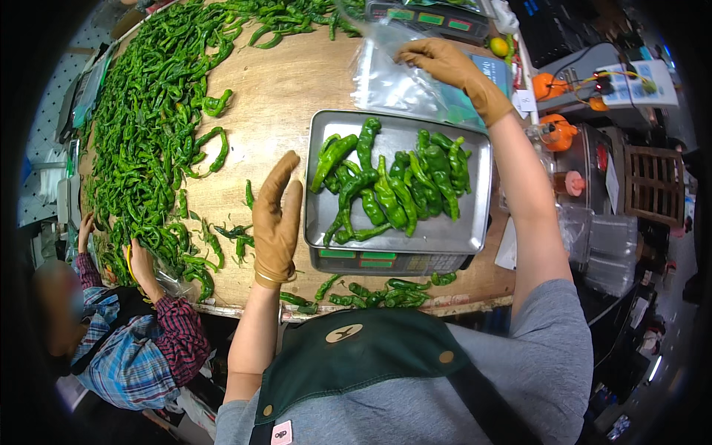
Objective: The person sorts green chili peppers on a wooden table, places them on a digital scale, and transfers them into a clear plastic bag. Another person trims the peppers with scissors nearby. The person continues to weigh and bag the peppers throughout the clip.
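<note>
A metal tray [445,236] with green peppers [389,197] sits on a digital scale [389,262] in front of me. My left hand [276,222], in a tan glove, is held just left of the tray with thumb and fingers apart and nothing in it. Beyond the tray's far edge, my gloved right hand [439,61] pinches a clear plastic bag [384,53] by its edge. Under that hand lies a stack of more clear bags [384,92].
A large heap of green peppers [144,122] covers the table's left side. Several loose peppers [384,295] lie along the near edge. A second scale [428,19] stands at the back. At left, a co-worker [133,339] has both hands at the heap.
</note>
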`<state>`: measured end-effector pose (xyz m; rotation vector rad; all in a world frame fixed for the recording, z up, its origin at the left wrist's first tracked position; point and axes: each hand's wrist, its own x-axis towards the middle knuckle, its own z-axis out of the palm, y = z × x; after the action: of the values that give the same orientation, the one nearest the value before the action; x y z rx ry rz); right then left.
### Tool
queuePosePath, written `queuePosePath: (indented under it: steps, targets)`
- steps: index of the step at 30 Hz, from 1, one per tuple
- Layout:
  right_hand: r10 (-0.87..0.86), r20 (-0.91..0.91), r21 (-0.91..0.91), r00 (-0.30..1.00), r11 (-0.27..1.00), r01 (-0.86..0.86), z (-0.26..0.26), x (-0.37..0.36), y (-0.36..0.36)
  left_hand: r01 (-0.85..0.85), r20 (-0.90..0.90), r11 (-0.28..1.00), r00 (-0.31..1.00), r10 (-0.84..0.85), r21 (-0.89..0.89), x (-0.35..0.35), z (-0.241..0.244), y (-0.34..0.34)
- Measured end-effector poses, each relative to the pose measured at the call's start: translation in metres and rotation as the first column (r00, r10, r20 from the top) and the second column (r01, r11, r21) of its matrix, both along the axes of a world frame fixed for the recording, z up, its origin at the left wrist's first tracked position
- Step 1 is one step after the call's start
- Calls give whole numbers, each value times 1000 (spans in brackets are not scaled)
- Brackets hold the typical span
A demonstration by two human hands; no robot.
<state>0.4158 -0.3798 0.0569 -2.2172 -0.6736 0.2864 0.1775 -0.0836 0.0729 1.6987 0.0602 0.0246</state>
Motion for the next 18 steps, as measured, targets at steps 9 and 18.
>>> queuePosePath:
  steps: [9,18]
  targets:
    - [408,84,-227,909,896,-381,92,-213,130,-41,-107,914,994,-3,-404,-38,27,13]
    - [-283,-59,139,957,947,289,14,-281,204,-12,59,995,998,18,-98,-118,-28,49]
